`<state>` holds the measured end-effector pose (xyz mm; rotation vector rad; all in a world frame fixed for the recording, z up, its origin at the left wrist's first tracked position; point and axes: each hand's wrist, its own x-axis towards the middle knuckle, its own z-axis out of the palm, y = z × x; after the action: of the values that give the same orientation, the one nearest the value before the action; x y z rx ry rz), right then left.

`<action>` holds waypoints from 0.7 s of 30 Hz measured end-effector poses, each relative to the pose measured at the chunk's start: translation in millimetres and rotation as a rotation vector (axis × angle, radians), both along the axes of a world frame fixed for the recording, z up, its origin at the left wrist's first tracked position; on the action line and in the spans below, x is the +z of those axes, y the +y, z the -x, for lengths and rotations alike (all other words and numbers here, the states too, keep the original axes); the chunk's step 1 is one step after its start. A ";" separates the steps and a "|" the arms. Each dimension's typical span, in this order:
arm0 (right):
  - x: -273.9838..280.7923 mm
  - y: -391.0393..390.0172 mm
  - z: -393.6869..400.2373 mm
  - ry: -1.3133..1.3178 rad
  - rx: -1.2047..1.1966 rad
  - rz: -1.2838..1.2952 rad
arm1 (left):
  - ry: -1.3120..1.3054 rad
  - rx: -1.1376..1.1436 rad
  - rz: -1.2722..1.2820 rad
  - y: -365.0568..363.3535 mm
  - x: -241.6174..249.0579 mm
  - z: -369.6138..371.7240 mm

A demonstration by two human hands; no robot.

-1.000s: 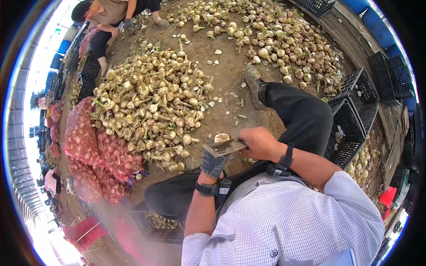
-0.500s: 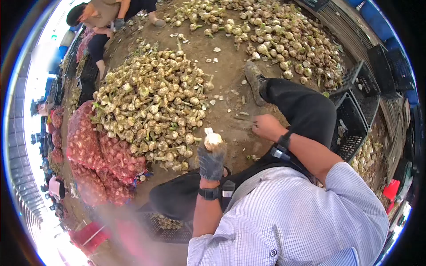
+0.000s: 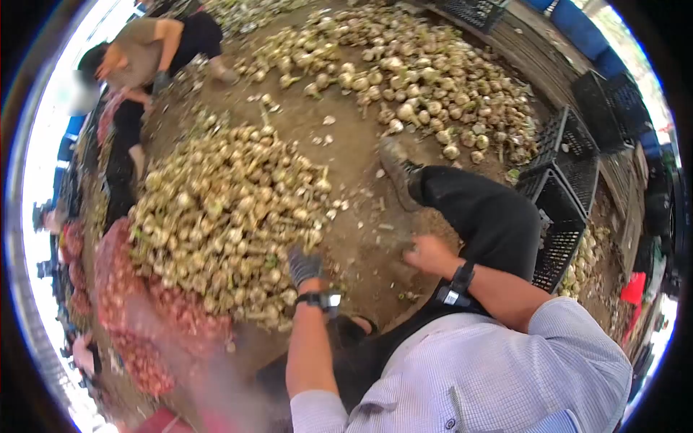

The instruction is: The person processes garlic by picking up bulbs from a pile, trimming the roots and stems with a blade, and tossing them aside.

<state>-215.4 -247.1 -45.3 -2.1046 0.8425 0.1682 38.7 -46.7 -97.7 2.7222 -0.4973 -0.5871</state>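
My left hand, in a grey glove, reaches to the near right edge of a big heap of garlic bulbs. Its fingers stretch towards the bulbs, and no bulb shows in its grasp. My right hand is bare and closed, held over the dirt floor in front of my bent knee. A thin-bladed small knife sticks out of it to the left, smeared by motion now. Stalks and dirt cling to the bulbs in the heap.
Red mesh sacks of garlic lie left of the heap. A second garlic pile spreads at the back. Black plastic crates stand at my right. Another person bends over at the upper left. Peel scraps dot the floor.
The trimmed white garlic bulb has left my left hand, which has moved left and forward to the heap. My right hand stays closed near the same place. The whole view has shifted.
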 end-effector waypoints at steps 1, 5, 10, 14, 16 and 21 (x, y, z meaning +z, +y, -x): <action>4.5 0.4 -2.6 0.018 0.012 -0.024 | -0.028 -0.046 -0.164 10.6 -16.3 -11.5; 9.1 7.1 -19.9 0.069 0.109 -0.081 | -0.120 -0.557 -0.883 63.0 -149.0 -75.6; 10.8 16.3 -32.2 0.131 0.175 -0.152 | -0.079 -0.366 -0.851 54.8 -165.4 -87.0; 9.7 16.6 -36.9 0.193 0.210 -0.149 | -0.015 -0.240 -0.745 31.0 -123.0 -97.9; 8.1 17.1 -35.1 0.201 0.201 -0.149 | 0.010 -0.339 -0.784 34.0 -121.4 -108.4; 2.4 21.8 -24.7 0.094 0.179 -0.105 | -0.048 -0.097 -0.258 71.5 -104.1 -108.0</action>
<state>-190.7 -225.3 -42.9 -2.0846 0.6838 0.3997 146.7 24.7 -201.7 2.9751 -0.6071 -0.6536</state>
